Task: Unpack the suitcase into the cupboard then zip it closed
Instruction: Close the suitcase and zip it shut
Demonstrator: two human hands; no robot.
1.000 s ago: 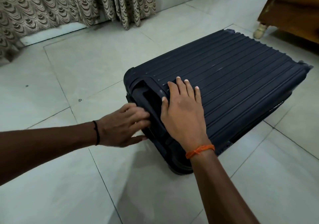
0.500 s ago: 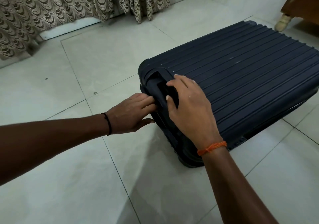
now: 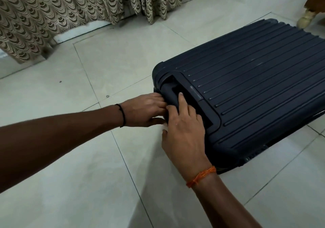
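A dark navy ribbed hard-shell suitcase (image 3: 255, 87) lies flat and closed on the tiled floor, right of centre. Its pull handle (image 3: 169, 94) sits in a recess at the near-left end. My left hand (image 3: 140, 110), with a black wrist band, reaches straight-fingered to that end of the case, and its fingertips are hidden behind my right hand. My right hand (image 3: 184, 131), with an orange wrist thread, lies over the handle. Its index finger points into the recess, its other fingers curl over the bar, and its thumb is down the end wall. No cupboard is in view.
Patterned beige curtains (image 3: 52, 16) hang along the far wall at the left and centre. A wooden furniture piece with a pale foot (image 3: 306, 18) stands just beyond the suitcase's far right corner. Pale floor tiles (image 3: 88, 175) spread left of the case and in front of it.
My right hand slid back from the ribbed lid onto the handle at the case's end. My left hand stayed at that end. The view shifted, so the suitcase now sits further right.
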